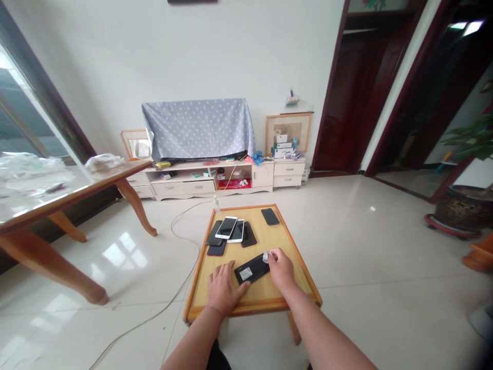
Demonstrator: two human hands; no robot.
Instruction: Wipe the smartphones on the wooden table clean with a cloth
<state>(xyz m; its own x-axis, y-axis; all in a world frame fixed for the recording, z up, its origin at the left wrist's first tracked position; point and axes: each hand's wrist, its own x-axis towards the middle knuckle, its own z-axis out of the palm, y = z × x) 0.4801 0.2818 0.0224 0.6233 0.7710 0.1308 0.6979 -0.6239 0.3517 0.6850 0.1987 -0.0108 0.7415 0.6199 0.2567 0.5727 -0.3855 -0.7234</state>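
Observation:
A black phone (256, 268) lies tilted across the near part of a small wooden table (200, 288), a pale label on its left part. My left hand (224, 289) rests by the phone's left end, fingers spread, the thumb at its lower edge. At the right end, my right hand (281, 267) pinches a small whitish piece (266, 257), perhaps cloth or film, against the phone. Beyond my hands sits a pile of several phones, among them a white-framed phone (226, 227) on top. Another dark phone (270, 217) lies alone at the far right.
A small clear bottle (216, 204) stands at the table's far left corner. On the floor, a cable (169, 303) runs along the left side. A larger wooden table (77, 192) is at left, a low white cabinet (185, 189) ahead, a potted plant (466, 205) at right.

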